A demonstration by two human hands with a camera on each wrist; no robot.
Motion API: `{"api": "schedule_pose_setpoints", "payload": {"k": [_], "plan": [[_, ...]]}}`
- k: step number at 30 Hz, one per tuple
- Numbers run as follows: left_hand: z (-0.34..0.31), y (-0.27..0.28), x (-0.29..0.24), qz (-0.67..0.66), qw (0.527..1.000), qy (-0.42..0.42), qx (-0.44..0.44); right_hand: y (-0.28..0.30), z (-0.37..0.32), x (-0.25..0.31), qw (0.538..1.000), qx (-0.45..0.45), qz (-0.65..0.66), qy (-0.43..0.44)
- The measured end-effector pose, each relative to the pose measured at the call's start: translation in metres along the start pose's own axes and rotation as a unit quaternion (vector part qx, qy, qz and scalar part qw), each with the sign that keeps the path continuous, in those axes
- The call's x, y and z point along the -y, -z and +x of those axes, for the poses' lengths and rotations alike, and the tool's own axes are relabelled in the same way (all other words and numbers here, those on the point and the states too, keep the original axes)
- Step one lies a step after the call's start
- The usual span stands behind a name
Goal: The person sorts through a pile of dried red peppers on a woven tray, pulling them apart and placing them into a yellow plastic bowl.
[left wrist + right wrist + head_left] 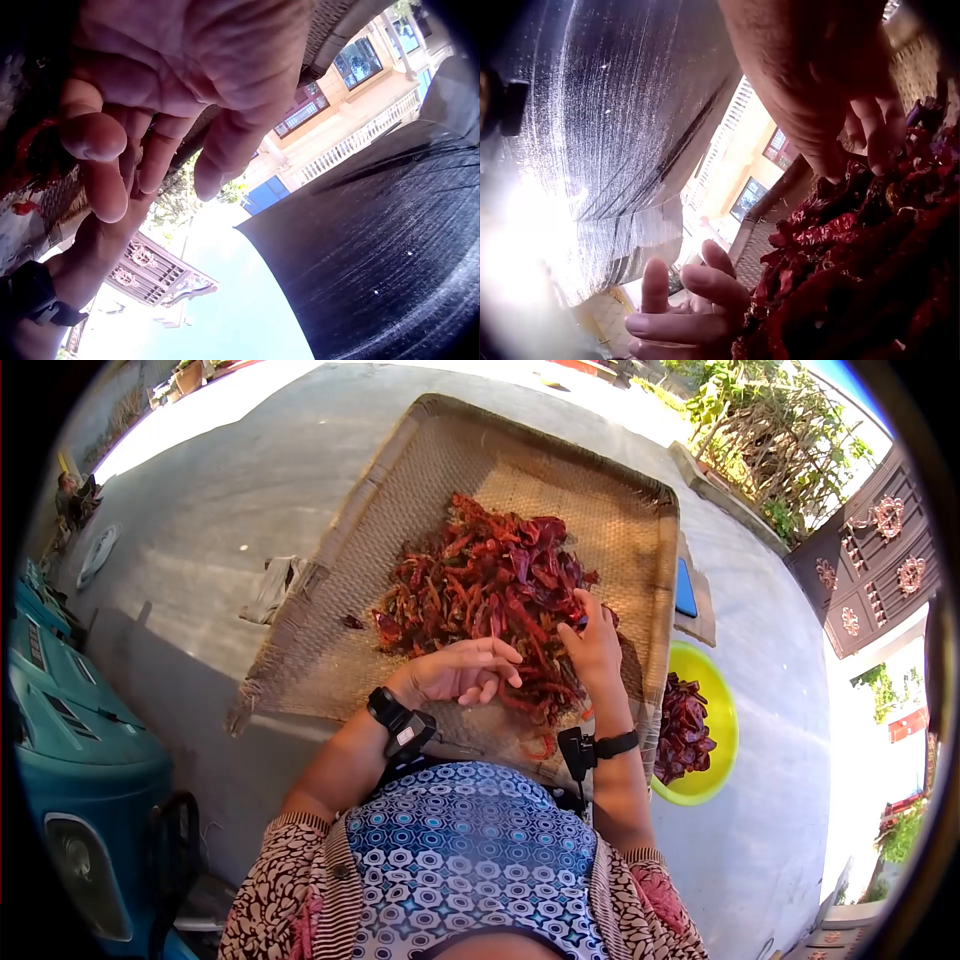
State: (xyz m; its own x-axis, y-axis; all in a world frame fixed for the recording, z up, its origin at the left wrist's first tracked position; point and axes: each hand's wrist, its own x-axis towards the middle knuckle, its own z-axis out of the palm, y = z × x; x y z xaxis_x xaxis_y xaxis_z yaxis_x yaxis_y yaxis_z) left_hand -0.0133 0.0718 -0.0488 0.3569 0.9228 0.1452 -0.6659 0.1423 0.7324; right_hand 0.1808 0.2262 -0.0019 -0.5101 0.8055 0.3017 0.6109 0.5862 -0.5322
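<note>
A heap of dried red chili peppers (490,575) lies on a woven tray (330,650) in front of the person. At the near side of the heap is the left hand (465,670), palm turned inward, its fingers loosely bent with nothing between them. The left wrist view shows its bare palm (187,60) close up. The right hand (595,645) reaches to the right side of the heap, thumb and fingers apart. In the right wrist view its fingertips (877,154) are down at the peppers (832,232).
A yellow-green basin (725,710) of dark red peppers stands right of the tray. A blue flat object (685,590) lies past the tray's right edge. On the left is a teal vehicle (90,790). Plants (780,450) and a brown gate (870,550) are farther back.
</note>
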Motion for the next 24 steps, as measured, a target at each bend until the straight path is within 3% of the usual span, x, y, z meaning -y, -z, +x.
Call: {"api": "schedule_pose_setpoints", "payload": {"k": [2,6,10,14,18,24], "plan": [[-0.001,0.000,0.000,-0.003,1.000,0.004,0.003,-0.018,0.011,-0.012,0.998,-0.026,-0.046,0.035],[0.001,0.006,0.002,-0.003,1.000,0.008,0.008,-0.013,0.008,-0.018,0.995,-0.081,0.045,-0.030],[0.001,0.001,0.001,-0.006,0.999,0.005,-0.031,0.011,-0.025,-0.003,0.919,-0.103,0.365,-0.104],[0.002,-0.001,-0.001,0.004,0.998,-0.017,-0.067,0.020,-0.055,0.007,0.924,-0.076,0.364,-0.090],[0.002,-0.006,-0.001,0.018,0.995,-0.006,-0.098,0.012,-0.069,0.018,0.911,0.010,0.406,-0.069],[0.004,0.011,0.007,0.026,0.994,0.026,-0.099,0.004,-0.071,0.018,0.862,0.047,0.498,-0.081]]}}
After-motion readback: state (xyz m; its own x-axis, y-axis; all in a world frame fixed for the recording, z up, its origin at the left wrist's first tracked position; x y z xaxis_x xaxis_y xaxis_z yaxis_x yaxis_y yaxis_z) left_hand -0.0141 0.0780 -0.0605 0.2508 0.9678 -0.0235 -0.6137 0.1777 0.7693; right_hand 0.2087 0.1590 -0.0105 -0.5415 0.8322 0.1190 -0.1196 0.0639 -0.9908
